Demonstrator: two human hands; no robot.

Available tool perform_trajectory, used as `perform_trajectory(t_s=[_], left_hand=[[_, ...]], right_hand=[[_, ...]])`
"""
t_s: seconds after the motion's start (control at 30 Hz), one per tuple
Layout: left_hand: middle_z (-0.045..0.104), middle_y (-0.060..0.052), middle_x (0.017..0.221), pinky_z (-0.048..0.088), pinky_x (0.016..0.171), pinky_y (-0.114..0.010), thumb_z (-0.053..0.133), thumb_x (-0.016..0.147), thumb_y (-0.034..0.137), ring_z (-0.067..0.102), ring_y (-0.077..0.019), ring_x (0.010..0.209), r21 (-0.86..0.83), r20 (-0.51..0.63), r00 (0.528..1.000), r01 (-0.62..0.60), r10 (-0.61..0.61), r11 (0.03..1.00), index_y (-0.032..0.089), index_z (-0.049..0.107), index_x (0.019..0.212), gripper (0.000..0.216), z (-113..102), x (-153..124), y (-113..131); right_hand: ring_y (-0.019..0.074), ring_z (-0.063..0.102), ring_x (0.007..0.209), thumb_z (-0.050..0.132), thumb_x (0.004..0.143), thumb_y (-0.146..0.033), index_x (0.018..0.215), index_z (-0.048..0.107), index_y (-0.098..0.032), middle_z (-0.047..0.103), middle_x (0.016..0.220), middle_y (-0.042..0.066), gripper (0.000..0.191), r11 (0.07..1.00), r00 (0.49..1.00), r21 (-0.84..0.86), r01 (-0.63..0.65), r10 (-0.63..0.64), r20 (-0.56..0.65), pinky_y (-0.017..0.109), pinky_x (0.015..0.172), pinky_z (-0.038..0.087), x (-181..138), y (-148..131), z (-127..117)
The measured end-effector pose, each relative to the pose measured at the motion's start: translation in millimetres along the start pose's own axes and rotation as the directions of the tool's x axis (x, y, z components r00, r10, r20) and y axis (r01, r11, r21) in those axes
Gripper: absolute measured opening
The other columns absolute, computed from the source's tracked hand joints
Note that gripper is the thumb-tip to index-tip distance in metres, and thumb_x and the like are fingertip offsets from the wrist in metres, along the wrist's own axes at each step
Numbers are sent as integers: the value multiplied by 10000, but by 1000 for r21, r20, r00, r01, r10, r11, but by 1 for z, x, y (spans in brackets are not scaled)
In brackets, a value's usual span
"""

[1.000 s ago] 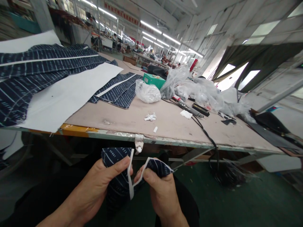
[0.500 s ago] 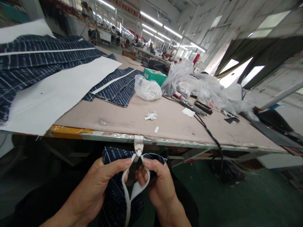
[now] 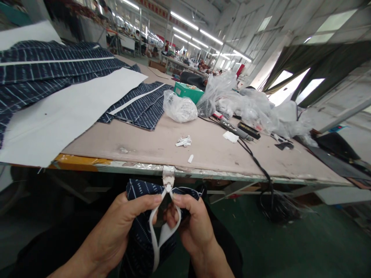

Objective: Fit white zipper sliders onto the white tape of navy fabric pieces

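Just below the table edge, my left hand (image 3: 120, 220) pinches one side of a navy fabric piece (image 3: 142, 216) with white lines and lettering, thumb on top of its white zipper tape (image 3: 153, 235). On the other side, my right hand (image 3: 195, 220) is closed on the opposite tape edge, its fingers curled behind. Both tape strands meet at a small white zipper slider (image 3: 168, 188), at the tip of a metal holder (image 3: 168, 175) fixed to the table edge. Below the slider the strands bow apart into a loop, then come together again. Part of the cloth is hidden behind my hands.
On the table (image 3: 145, 148) lie more navy panels (image 3: 139, 108), a large white sheet (image 3: 72, 112) and small white scraps (image 3: 184, 141). Farther back are a green box (image 3: 188, 92), clear plastic bags (image 3: 240, 102) and a grey corded tool (image 3: 234, 129). Its black cable (image 3: 261, 168) hangs over the edge.
My right hand has shifted slightly left, towards my left hand. Both hands keep their hold on the tape, and the view has moved a little.
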State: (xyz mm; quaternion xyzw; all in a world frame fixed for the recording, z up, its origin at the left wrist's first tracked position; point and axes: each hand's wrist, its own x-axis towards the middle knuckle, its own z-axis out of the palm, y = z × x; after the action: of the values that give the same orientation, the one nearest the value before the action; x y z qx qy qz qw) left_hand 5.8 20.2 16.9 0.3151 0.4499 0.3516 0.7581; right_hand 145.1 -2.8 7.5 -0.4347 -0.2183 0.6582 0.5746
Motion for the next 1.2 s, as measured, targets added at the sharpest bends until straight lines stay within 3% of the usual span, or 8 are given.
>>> perform_trajectory(t_s=[0.27,0.67,0.8,1.07,1.2], left_hand=[[689,-19,468,468,490,-244,907,516,380,569,-150,461,-82,-36,999,8,-11,997,178,734,463,271,10,-1,11],[731,-68,563,520,580,-304,864,548,439,621,-204,539,12,-74,997,26,-25,1000,162,756,548,297,6,-1,7],[679,-35,508,484,529,-274,879,535,445,562,-165,491,10,-89,996,16,-15,1000,168,725,506,319,5,-1,7],[737,-46,521,513,541,-260,849,656,394,623,-170,498,-17,21,998,-62,62,998,175,759,508,280,5,1,5],[781,-28,572,547,573,-268,862,696,346,681,-191,534,-30,31,994,-102,102,994,199,813,607,179,4,2,3]], right_hand=[[92,406,349,706,600,-326,402,556,-181,458,382,-25,288,1000,1000,13,-20,20,0,248,406,276,2,-1,1],[96,379,346,688,585,-300,373,560,-187,447,361,-21,272,999,998,47,-22,20,52,269,424,278,6,-3,0],[94,381,371,692,612,-301,400,569,-185,466,389,-21,271,997,997,73,-17,12,76,259,428,259,7,-3,0],[106,435,408,754,651,-345,461,594,-181,507,429,-21,297,1000,1000,22,16,-16,25,250,455,329,2,-1,1],[116,471,469,764,696,-340,509,618,-177,534,461,-14,288,997,998,33,64,-65,24,241,496,373,-2,0,4]])
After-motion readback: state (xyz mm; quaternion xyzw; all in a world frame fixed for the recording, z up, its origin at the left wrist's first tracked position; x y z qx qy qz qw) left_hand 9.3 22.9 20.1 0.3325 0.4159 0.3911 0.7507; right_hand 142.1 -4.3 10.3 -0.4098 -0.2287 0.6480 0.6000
